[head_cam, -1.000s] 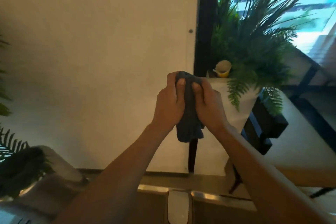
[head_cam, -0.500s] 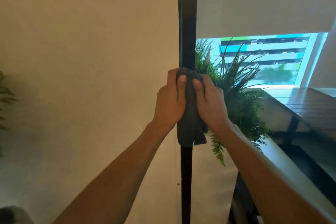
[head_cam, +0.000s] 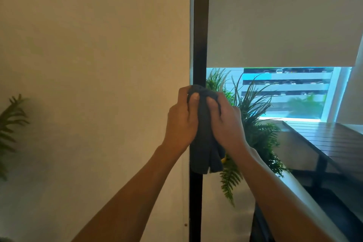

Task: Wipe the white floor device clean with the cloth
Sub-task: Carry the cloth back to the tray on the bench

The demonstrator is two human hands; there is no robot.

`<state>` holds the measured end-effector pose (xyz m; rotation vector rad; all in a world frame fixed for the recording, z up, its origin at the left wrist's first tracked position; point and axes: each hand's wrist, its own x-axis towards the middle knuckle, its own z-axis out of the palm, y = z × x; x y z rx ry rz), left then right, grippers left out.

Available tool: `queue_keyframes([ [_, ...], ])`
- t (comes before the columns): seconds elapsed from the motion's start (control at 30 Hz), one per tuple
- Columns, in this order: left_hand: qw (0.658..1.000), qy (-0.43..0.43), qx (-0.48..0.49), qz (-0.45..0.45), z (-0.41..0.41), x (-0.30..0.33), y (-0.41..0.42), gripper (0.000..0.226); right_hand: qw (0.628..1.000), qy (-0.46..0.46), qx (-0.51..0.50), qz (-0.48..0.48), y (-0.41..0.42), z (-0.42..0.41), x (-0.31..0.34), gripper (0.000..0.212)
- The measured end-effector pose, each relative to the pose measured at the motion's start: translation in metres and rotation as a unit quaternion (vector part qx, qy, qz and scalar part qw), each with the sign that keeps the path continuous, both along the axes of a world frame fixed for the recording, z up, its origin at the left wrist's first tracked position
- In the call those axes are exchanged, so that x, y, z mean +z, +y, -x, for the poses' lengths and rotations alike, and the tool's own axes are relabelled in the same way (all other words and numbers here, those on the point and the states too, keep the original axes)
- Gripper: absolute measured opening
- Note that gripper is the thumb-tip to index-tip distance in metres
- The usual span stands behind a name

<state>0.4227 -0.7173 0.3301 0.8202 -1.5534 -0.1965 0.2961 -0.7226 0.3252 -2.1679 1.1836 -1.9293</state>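
At chest height: left hand (head_cam: 181, 122) and right hand (head_cam: 225, 122) pinch the cloth (head_cam: 204, 139) bunched between them.
Device: not in view.
Tip: fold a flat pad first.

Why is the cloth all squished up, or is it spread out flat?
Squished up. The dark cloth is bunched between the left hand and right hand, both gripping it, with only its loose end hanging below.

Dark grey cloth (head_cam: 204, 143) soft, matt, fuzzy; wall (head_cam: 94, 84) matt painted; blind (head_cam: 284, 15) matt fabric; table (head_cam: 337, 139) slatted glossy wood.
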Motion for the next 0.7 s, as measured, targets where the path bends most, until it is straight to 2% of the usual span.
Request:
queue_keyframes([
  [0.2, 0.999, -0.001, -0.036, 0.006, -0.004, -0.004, 0.010, 0.021, 0.999, -0.013, -0.037, -0.002, 0.024, -0.006, -0.003, 0.020],
  [0.4, 0.996, 0.009, -0.087, 0.000, -0.012, -0.011, 0.018, 0.032, 0.996, -0.025, -0.083, 0.000, 0.046, -0.019, -0.012, 0.013],
  [0.5, 0.994, 0.015, -0.110, -0.005, -0.011, -0.019, 0.023, 0.029, 0.992, -0.026, -0.120, -0.011, 0.055, -0.021, -0.021, 0.015],
  [0.6, 0.990, 0.016, -0.143, -0.005, -0.007, -0.030, 0.032, 0.020, 0.988, -0.032, -0.146, -0.027, 0.066, -0.017, -0.035, 0.025],
  [0.7, 0.986, 0.022, -0.167, -0.007, 0.001, -0.045, 0.043, 0.026, 0.984, -0.041, -0.170, -0.043, 0.079, -0.012, -0.053, 0.024],
])
